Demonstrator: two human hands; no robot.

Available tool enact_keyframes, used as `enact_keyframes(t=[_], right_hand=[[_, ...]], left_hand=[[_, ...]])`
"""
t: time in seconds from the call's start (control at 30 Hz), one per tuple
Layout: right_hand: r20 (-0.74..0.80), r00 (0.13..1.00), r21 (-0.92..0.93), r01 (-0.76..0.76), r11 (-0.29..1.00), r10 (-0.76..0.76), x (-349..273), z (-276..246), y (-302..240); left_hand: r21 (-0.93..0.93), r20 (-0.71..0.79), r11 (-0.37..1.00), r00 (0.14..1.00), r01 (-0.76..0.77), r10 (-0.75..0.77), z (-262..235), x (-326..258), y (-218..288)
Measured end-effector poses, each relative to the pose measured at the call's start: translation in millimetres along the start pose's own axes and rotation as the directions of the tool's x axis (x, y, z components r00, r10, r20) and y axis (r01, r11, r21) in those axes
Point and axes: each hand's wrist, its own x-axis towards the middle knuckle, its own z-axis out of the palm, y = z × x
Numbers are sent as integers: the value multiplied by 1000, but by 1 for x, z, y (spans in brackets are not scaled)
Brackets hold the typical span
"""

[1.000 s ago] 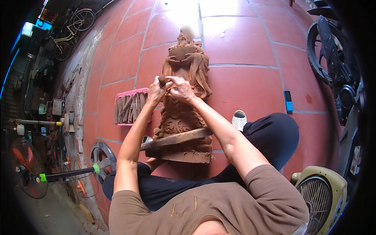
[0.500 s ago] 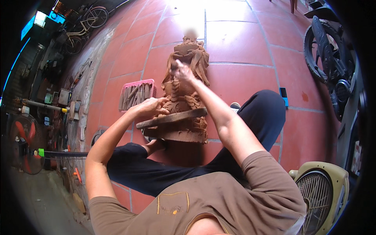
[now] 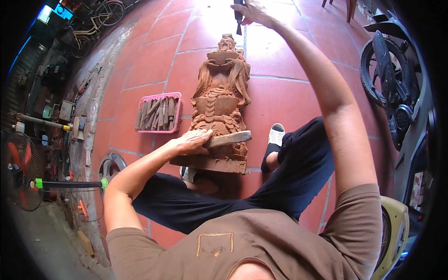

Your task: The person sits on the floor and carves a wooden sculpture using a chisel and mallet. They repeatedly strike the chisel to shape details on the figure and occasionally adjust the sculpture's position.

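Observation:
A carved wooden figure (image 3: 219, 100) in long robes lies face up on the floor between my legs, head away from me and base toward me. My left hand (image 3: 194, 141) is closed around one end of a wooden bar (image 3: 229, 138), perhaps a mallet, which lies across the lower part of the carving. My right arm is stretched far forward. Beyond the figure's head, slightly right, my right hand (image 3: 254, 13) grips a dark tool (image 3: 238, 17) with a narrow neck and flared end, like a brush. That end points down, apart from the carving.
Left of the figure, a pink basket (image 3: 158, 132) holds several wooden-handled tools. Motorcycle parts with a wheel (image 3: 389, 79) stand at the right. A fan (image 3: 25, 163) is at the left and a cream-coloured fan (image 3: 394, 228) at the lower right. A bicycle (image 3: 95, 25) stands far left.
My right hand has swung from the figure's chest out past its head, carrying the dark tool. My left hand has come down onto the wooden bar, which has shifted right.

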Motion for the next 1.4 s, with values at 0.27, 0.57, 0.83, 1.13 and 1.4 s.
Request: enact_keyframes(t=[0.27, 0.57, 0.83, 1.13, 1.4], right_hand=[[-18, 992, 103, -121, 987, 124, -13, 72, 3], [7, 990, 154, -137, 979, 138, 33, 133, 128], [72, 977, 266, -212, 940, 200, 58, 160, 144], [137, 983, 371, -166, 914, 123, 63, 174, 140], [150, 986, 7, -78, 997, 76, 55, 169, 117]], left_hand=[[-20, 31, 999, 999, 34, -33, 6, -55, -25], [-210, 65, 974, 995, 87, -75, 3, -46, -31], [-627, 202, 733, 964, 264, -174, -19, -42, -48], [-924, 52, 230, 694, 306, -718, -83, -13, -93], [-867, -300, 468, 568, 173, -766, -149, 56, -147]])
